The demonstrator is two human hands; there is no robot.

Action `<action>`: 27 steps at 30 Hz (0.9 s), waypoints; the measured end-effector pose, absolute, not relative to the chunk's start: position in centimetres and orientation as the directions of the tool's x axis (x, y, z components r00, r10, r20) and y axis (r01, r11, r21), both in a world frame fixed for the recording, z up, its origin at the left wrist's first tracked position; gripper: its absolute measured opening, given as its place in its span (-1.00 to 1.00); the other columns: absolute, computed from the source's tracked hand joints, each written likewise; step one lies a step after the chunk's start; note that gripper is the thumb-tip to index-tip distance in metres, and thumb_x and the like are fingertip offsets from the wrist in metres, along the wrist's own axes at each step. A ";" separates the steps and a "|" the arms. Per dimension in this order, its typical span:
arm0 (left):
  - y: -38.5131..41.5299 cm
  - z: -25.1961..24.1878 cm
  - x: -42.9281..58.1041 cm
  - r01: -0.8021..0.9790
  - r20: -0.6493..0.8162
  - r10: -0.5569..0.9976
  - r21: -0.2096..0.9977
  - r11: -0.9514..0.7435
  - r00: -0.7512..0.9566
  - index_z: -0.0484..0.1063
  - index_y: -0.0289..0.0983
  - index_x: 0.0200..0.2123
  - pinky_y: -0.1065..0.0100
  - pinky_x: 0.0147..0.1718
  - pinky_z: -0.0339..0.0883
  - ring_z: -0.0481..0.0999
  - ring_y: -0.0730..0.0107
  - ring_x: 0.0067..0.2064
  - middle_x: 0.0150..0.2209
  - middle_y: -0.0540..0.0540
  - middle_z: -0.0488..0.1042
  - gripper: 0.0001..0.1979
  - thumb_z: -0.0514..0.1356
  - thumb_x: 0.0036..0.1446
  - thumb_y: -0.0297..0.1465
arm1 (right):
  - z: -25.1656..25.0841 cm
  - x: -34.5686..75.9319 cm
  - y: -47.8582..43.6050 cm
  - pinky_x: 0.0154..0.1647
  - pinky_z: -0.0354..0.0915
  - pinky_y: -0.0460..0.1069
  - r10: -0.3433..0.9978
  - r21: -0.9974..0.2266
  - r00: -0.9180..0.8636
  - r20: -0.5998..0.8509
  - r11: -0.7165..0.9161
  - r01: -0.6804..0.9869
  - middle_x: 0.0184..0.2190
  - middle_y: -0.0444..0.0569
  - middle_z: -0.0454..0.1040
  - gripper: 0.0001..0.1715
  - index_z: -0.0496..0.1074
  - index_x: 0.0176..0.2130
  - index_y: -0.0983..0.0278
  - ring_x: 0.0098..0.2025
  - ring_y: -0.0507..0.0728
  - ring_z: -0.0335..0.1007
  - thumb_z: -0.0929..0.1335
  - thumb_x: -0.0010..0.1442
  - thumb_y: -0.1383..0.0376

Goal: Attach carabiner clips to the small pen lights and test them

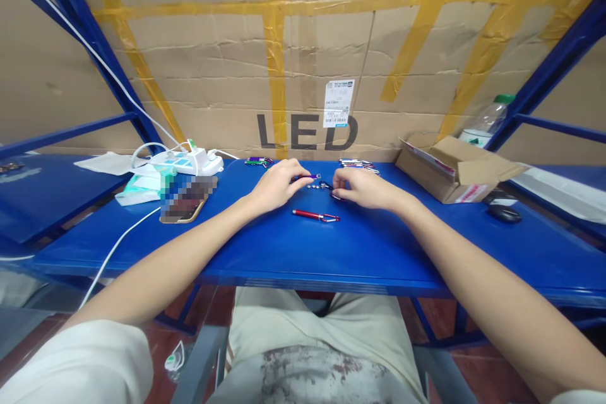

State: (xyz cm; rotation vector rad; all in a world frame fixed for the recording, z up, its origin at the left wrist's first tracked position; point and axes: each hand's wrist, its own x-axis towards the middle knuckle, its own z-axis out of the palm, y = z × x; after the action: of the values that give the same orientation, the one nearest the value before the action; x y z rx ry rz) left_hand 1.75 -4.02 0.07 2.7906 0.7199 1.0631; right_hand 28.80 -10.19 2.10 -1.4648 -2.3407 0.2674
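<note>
My left hand (277,184) rests on the blue table (303,246) with its fingers curled around a small purple keychain flashlight (310,177). My right hand (362,188) lies beside it, fingers bent over a small dark part near a few tiny round batteries (315,186); what it pinches is too small to name. A red keychain flashlight with a carabiner (315,215) lies on the table just in front of both hands.
More small flashlights lie in two heaps at the table's back (258,161) (357,165). A phone (185,202), a white power strip (189,161) and cables sit at left. An open cardboard box (449,167), a black mouse (504,213) and a bottle (487,117) are at right.
</note>
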 end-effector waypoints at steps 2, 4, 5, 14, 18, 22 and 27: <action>-3.9 0.0 1.7 0.400 0.612 0.455 0.235 -0.886 0.647 0.68 -0.24 -0.03 0.17 0.00 0.43 0.60 0.18 -0.06 -0.11 -0.14 0.64 -0.75 0.25 0.50 -0.23 | 1.7 29.2 -9.9 -0.21 0.26 0.02 0.895 -0.291 -0.420 0.149 0.446 0.846 -0.26 0.03 0.64 -0.93 0.47 -0.27 0.20 -0.24 0.20 0.50 0.44 0.30 0.31; -3.9 0.0 1.7 0.396 0.610 0.461 0.249 -0.884 0.645 0.68 -0.23 -0.04 0.17 0.01 0.43 0.59 0.18 -0.06 -0.12 -0.14 0.63 -0.76 0.25 0.49 -0.23 | 1.3 29.4 -9.6 -0.20 0.27 0.03 0.889 -0.271 -0.441 0.121 0.457 0.847 -0.23 0.06 0.64 -0.92 0.48 -0.27 0.20 -0.22 0.21 0.50 0.43 0.33 0.30; -3.9 0.0 1.7 0.395 0.607 0.465 0.256 -0.882 0.645 0.68 -0.23 -0.04 0.17 0.01 0.43 0.59 0.19 -0.07 -0.12 -0.13 0.63 -0.76 0.26 0.49 -0.23 | 1.1 29.4 -9.5 -0.20 0.28 0.03 0.888 -0.273 -0.447 0.111 0.460 0.845 -0.22 0.07 0.63 -0.92 0.49 -0.27 0.20 -0.22 0.22 0.50 0.42 0.34 0.30; -4.3 0.3 1.8 0.386 0.589 0.488 0.301 -0.872 0.643 0.70 -0.23 -0.05 0.19 -0.05 0.43 0.59 0.22 -0.14 -0.16 -0.13 0.62 -0.70 0.24 0.49 -0.17 | 1.2 28.9 -10.2 -0.18 0.33 0.05 0.882 -0.253 -0.459 0.105 0.470 0.845 -0.25 0.11 0.61 -0.84 0.42 -0.34 0.18 -0.27 0.22 0.47 0.40 0.32 0.35; -4.5 0.3 2.0 0.349 0.580 0.527 0.398 -0.848 0.621 0.71 -0.24 -0.06 0.23 -0.10 0.41 0.59 0.24 -0.17 -0.17 -0.14 0.64 -0.66 0.24 0.47 -0.13 | 1.8 28.6 -10.7 -0.28 0.28 0.03 0.909 -0.325 -0.401 0.111 0.415 0.850 -0.32 0.05 0.60 -0.85 0.37 -0.31 0.18 -0.36 0.18 0.42 0.36 0.35 0.33; -4.6 0.2 2.3 0.275 0.490 0.615 0.599 -0.752 0.618 0.72 -0.26 -0.08 0.24 -0.12 0.42 0.61 0.23 -0.17 -0.17 -0.17 0.70 -0.56 0.27 0.41 -0.01 | 2.1 28.4 -10.9 -0.31 0.24 0.01 0.907 -0.410 -0.395 0.145 0.419 0.810 -0.37 -0.02 0.58 -0.88 0.36 -0.29 0.18 -0.38 0.14 0.42 0.36 0.32 0.36; -5.0 0.4 2.7 0.159 0.256 0.703 0.870 -0.467 0.664 0.70 -0.30 -0.06 0.33 -0.32 0.42 0.63 0.25 -0.22 -0.10 -0.24 0.73 -0.39 0.33 0.26 0.16 | 2.2 27.6 -11.1 -0.28 0.30 0.00 0.871 -0.589 -0.437 0.224 0.478 0.652 -0.37 -0.09 0.56 -0.97 0.39 -0.23 0.18 -0.33 0.14 0.47 0.35 0.32 0.29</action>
State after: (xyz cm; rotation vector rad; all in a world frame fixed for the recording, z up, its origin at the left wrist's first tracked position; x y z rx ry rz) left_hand 2.69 -5.03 0.44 1.9838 0.6700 0.7672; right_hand 27.63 -11.06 2.15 -1.2591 -2.2251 0.5795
